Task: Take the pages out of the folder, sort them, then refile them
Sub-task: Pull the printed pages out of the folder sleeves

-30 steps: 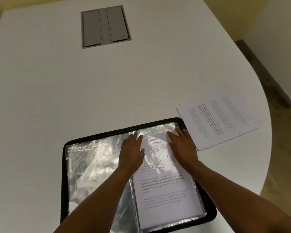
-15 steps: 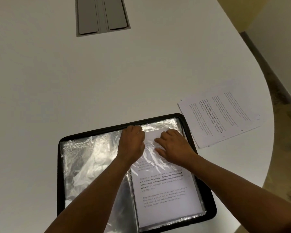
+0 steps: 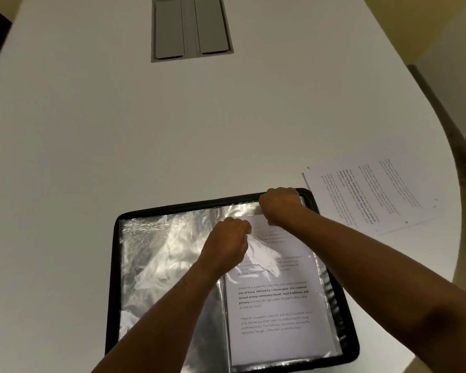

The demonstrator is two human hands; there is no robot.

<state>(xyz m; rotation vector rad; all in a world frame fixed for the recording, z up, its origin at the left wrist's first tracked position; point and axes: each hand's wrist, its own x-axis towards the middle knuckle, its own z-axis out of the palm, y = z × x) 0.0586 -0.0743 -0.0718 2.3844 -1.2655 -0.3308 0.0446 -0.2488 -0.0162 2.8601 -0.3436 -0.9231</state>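
The left hand (image 3: 226, 238) pinched the clear sleeve's (image 3: 256, 249) mouth; the right hand (image 3: 280, 205), fingers curled, gripped the page (image 3: 275, 313) at its top edge. Its long axis ran away from the person, so out meant forward. One folder (image 3: 113, 265) lay open on the bench (image 3: 119, 130), one loose stack (image 3: 374, 189) rightward.

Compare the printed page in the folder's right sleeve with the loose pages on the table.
The sleeved page lies under clear plastic in the folder, gripped by both hands; the loose pages lie bare on the table, untouched, turned sideways. Both are white with printed text.
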